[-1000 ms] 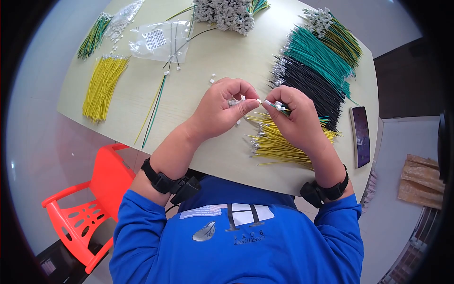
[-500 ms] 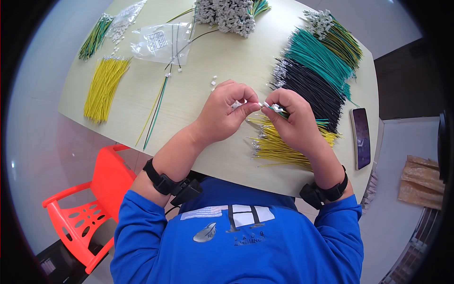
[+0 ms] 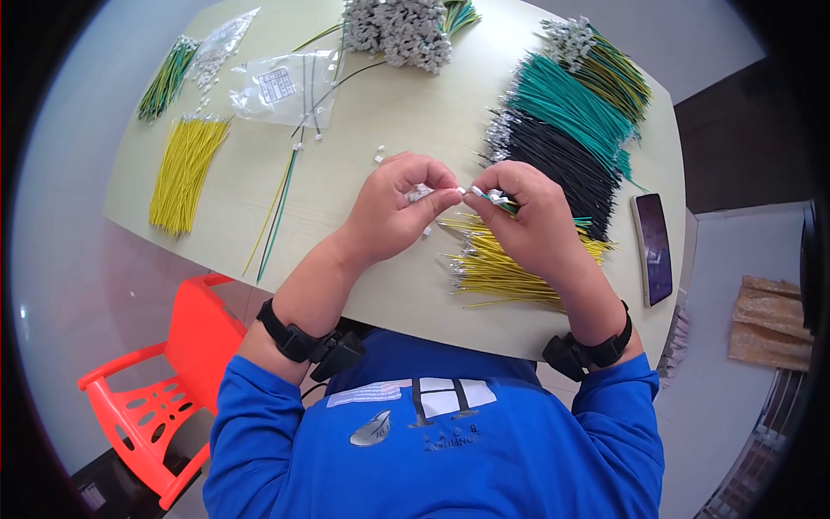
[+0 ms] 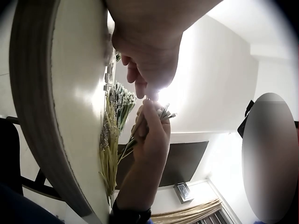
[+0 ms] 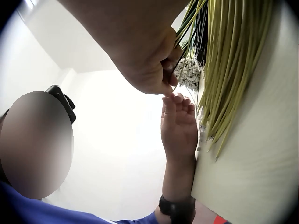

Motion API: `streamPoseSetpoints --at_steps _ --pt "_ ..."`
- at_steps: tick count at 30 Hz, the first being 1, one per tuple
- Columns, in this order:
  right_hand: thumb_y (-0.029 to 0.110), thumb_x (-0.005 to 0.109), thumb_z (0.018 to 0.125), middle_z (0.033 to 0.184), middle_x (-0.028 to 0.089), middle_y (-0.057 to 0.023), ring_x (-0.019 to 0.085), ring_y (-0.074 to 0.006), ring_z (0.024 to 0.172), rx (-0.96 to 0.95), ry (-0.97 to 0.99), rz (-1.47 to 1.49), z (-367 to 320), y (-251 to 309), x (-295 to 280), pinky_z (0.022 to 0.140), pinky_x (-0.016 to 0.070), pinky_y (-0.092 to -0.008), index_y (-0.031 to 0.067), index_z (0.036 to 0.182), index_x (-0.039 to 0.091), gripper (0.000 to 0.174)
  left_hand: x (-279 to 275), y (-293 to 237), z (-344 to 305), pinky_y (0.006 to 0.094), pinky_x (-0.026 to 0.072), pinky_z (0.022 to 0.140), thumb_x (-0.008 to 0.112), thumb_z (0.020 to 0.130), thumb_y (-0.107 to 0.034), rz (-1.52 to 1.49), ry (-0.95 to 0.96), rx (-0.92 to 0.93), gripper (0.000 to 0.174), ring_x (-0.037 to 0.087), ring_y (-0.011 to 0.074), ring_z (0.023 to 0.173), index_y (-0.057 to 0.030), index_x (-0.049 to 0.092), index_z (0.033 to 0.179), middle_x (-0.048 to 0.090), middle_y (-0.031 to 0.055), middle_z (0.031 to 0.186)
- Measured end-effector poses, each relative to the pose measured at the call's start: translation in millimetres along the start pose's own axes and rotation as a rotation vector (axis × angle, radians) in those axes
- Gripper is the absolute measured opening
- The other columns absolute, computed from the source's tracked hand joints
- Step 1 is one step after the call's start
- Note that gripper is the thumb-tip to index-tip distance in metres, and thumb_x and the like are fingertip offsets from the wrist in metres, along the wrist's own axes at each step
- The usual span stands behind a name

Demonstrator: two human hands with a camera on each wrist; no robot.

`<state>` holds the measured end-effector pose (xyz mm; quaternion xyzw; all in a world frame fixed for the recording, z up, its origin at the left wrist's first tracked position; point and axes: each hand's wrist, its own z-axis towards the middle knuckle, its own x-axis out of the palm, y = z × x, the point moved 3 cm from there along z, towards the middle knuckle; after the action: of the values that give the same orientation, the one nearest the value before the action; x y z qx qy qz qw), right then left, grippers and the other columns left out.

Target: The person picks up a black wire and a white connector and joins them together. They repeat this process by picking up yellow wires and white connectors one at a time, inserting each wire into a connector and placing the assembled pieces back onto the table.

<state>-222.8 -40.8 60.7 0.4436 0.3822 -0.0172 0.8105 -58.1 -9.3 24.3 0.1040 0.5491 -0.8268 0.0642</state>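
Observation:
In the head view my left hand pinches a small white connector between thumb and forefinger. Several more white connectors show inside its curled fingers. My right hand meets it fingertip to fingertip, gripping a few thin wires with white connectors on their ends. These wire ends stick out past the right thumb in the left wrist view. Just below the right hand lies a bundle of yellow wires. The exact join between the fingertips is hidden by the fingers.
Black wires and green wires lie in bundles on the table at right, beside a phone. A pile of connector-ended wires sits at the back. Leftward are a plastic bag, yellow wires and a red chair.
Both hands stay close together, and the small gap between their fingertips has narrowed. The whole head view has shifted slightly. Each hand keeps its hold.

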Motion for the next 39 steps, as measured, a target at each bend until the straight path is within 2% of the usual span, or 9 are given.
streamPoseSetpoints --at_steps 2,7,10,15,22,28,31,35,39 --pt "0.008 0.069 0.078 0.077 0.057 -0.0085 0.055 -0.0230 0.068 0.002 -0.010 -0.027 1.1 2.7 -3.7 0.061 0.0438 -0.0311 0.0016 0.083 0.061 0.012 1.2 2.3 -1.5 0.0263 0.0445 0.069 0.070 0.081 -0.010 -0.176 -0.007 -0.135 0.009 0.056 0.0133 0.075 -0.0045 0.063 0.084 0.062 0.0027 0.078" --pt "0.011 0.069 0.079 0.080 0.058 -0.0097 0.058 -0.0240 0.070 0.033 0.056 -0.160 8.3 11.2 -15.2 0.063 0.0453 -0.0314 0.0022 0.086 0.064 0.013 -2.3 2.6 -2.1 0.0245 0.0445 0.070 0.068 0.083 -0.011 -0.027 0.039 -0.067 0.010 0.055 0.0103 0.078 -0.0037 0.063 0.087 0.061 0.0023 0.083" --pt "0.012 0.069 0.079 0.081 0.059 -0.0102 0.058 -0.0252 0.070 0.052 0.007 -0.169 21.5 5.0 -31.5 0.063 0.0457 -0.0314 0.0024 0.088 0.064 0.013 -1.8 11.7 -3.9 0.0238 0.0444 0.071 0.067 0.084 -0.011 -0.308 -0.059 -0.264 0.009 0.055 0.0106 0.077 -0.0036 0.064 0.088 0.061 0.0028 0.085" --pt "0.016 0.066 0.081 0.089 0.060 -0.0122 0.059 -0.0293 0.076 0.248 -0.086 -0.628 53.8 -48.8 -65.5 0.068 0.0473 -0.0368 0.0024 0.093 0.064 0.018 -3.5 8.2 -1.0 0.0244 0.0450 0.069 0.066 0.084 -0.011 -0.139 -0.087 -0.149 0.009 0.055 0.0119 0.076 -0.0041 0.065 0.089 0.062 0.0040 0.085" --pt "0.016 0.065 0.081 0.094 0.059 -0.0108 0.060 -0.0310 0.084 0.260 -0.150 -0.652 65.2 -93.9 -57.2 0.072 0.0484 -0.0398 0.0074 0.097 0.063 0.019 -4.4 -5.3 1.7 0.0249 0.0432 0.072 0.067 0.081 -0.005 0.124 -0.052 0.042 0.011 0.052 0.0119 0.076 -0.0055 0.066 0.092 0.063 0.0029 0.088" --pt "0.012 0.064 0.080 0.094 0.060 -0.0100 0.060 -0.0309 0.086 0.337 -0.127 -0.567 66.9 -100.4 -61.5 0.072 0.0489 -0.0394 0.0089 0.097 0.061 0.018 -5.6 -3.5 1.5 0.0249 0.0429 0.072 0.067 0.080 -0.005 0.115 -0.038 0.021 0.011 0.053 0.0127 0.075 -0.0062 0.066 0.091 0.063 0.0028 0.087" --pt "0.006 0.065 0.079 0.088 0.061 -0.0113 0.061 -0.0299 0.080 0.077 -0.338 -0.452 65.2 -96.3 -70.5 0.071 0.0476 -0.0334 0.0073 0.098 0.060 0.020 -5.1 -3.7 1.6 0.0247 0.0428 0.072 0.067 0.080 -0.005 0.078 -0.054 -0.003 0.010 0.053 0.0123 0.075 -0.0062 0.066 0.090 0.063 0.0027 0.087" --pt "-0.002 0.061 0.078 0.087 0.063 -0.0100 0.062 -0.0258 0.080 -0.131 -0.390 -0.304 63.2 -66.5 -80.3 0.070 0.0469 -0.0307 0.0052 0.095 0.058 0.019 -6.0 -4.2 0.7 0.0246 0.0428 0.072 0.067 0.081 -0.006 0.048 -0.061 -0.043 0.009 0.054 0.0115 0.075 -0.0057 0.066 0.090 0.062 0.0030 0.087" --pt "-0.007 0.059 0.076 0.087 0.063 -0.0088 0.062 -0.0214 0.079 0.059 -0.341 -0.427 65.8 -70.5 -85.6 0.069 0.0467 -0.0297 0.0025 0.094 0.057 0.021 -5.3 -3.3 0.6 0.0245 0.0429 0.072 0.067 0.082 -0.006 0.070 -0.048 -0.071 0.009 0.054 0.0109 0.075 -0.0052 0.066 0.091 0.061 0.0034 0.087"
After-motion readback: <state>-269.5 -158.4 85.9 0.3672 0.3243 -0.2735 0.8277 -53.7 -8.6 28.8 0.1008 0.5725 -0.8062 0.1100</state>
